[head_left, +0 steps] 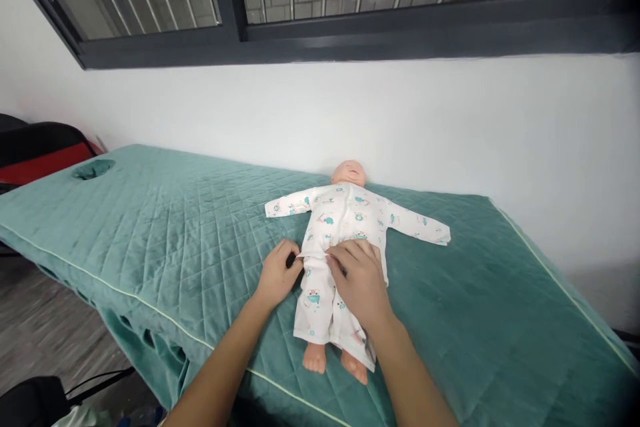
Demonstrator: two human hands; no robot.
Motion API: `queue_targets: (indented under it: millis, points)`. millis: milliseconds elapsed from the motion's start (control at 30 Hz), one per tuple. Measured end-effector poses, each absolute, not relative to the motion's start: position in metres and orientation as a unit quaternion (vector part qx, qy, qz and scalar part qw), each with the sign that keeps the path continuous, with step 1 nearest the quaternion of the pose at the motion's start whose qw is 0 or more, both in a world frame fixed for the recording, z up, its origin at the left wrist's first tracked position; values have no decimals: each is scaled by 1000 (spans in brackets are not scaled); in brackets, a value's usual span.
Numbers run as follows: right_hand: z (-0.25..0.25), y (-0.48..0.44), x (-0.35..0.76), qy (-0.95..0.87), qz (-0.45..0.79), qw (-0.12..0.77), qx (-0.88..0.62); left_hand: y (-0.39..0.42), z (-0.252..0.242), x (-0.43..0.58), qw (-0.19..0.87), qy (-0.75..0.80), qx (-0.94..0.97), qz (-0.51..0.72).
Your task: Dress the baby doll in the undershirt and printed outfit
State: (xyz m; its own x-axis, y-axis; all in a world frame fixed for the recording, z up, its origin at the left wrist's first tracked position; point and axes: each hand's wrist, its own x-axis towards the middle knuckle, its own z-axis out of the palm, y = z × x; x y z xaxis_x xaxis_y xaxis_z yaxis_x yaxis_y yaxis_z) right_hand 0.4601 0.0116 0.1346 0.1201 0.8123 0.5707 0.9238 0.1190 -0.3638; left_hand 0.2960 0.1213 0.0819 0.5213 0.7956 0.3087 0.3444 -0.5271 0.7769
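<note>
A baby doll (350, 173) lies on its back on a green quilted bed cover, its head toward the wall and its bare feet toward me. It wears a white patterned top (345, 213) with both sleeves spread out and white patterned trousers (315, 297). My left hand (281, 273) pinches the hem of the top at the doll's waist, on the left side. Bent over the middle of the waist, my right hand (360, 277) has its thumb and fingers closed on the same hem.
The green bed (200, 233) has a round hole (93, 169) at its far left end. Behind it stand a white wall and a barred window. A black and red chair (45, 150) is at the left, a black bag (35, 400) at lower left.
</note>
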Motion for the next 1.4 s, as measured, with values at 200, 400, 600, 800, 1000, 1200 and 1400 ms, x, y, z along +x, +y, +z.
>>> queue_targets:
  millis: [200, 400, 600, 800, 1000, 1200, 1400]
  points:
    - [131, -6, 467, -668, -14, 371, -645, 127, 74, 282, 291, 326, 844, 311]
    - [135, -27, 530, -724, -61, 308, -614, 185, 69, 272, 127, 459, 841, 258]
    - [98, -20, 641, -403, -185, 349, -826, 245, 71, 291, 77, 533, 823, 182]
    - [59, -15, 674, -339, -110, 323, -877, 261, 81, 295, 66, 481, 854, 185]
    - [66, -23, 671, -342, -88, 372, -858, 262, 91, 291, 78, 513, 828, 212]
    - [79, -35, 656, -239, -54, 445, -861, 276, 85, 291, 80, 565, 792, 217]
    - [67, -32, 667, -286, -100, 417, -857, 283, 78, 292, 80, 594, 764, 241]
